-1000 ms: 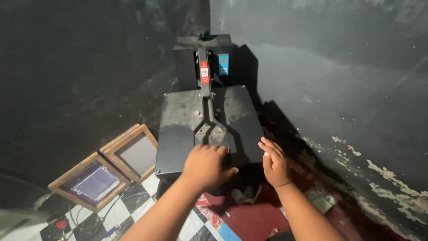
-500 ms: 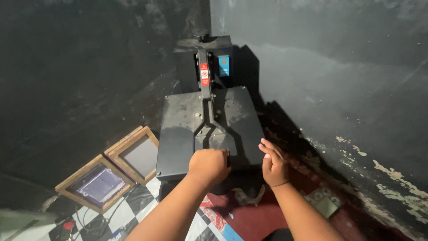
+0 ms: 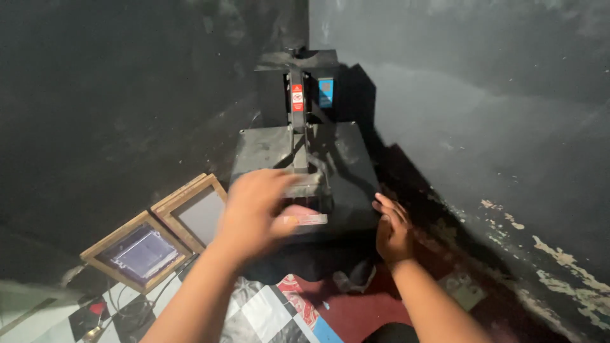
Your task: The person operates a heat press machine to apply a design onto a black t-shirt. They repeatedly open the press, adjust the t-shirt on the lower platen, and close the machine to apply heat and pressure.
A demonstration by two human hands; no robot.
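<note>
Left hand (image 3: 254, 213) blurring, grasping press handle (image 3: 305, 202) over front edge of heat press (image 3: 343, 165). Right hand (image 3: 393, 230) lying released against press's front-right corner, dark wall (image 3: 476, 127) crowding close.

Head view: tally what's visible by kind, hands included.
Black flat-plate heat press machine: 1
Wooden-framed screens leaning by the dark wall: 2
Bare hands, left hand blurred at the press's front handle, right hand at its front right edge: 2
Total: 5
</note>
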